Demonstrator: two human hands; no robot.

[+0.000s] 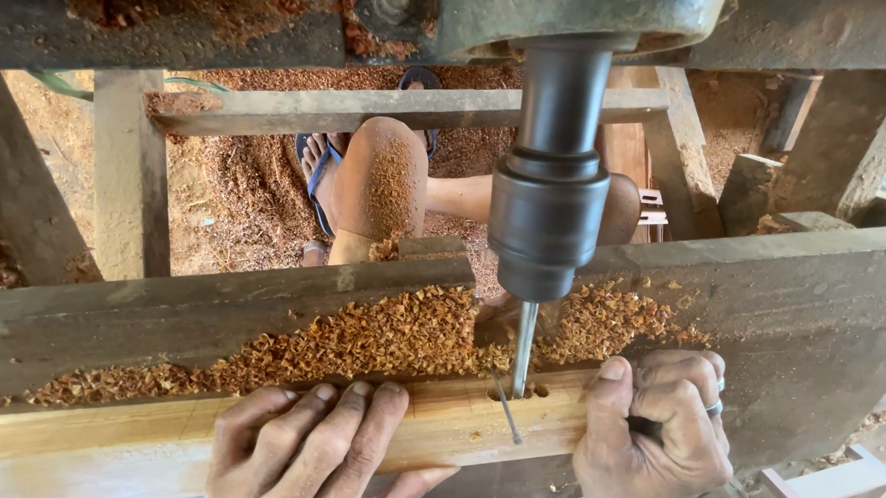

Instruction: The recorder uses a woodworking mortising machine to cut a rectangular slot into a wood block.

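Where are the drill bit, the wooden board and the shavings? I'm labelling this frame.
drill bit [524,347], head view, mid shaft.
wooden board [93,444], head view, bare top face.
shavings [367,337], head view, middle of pile.
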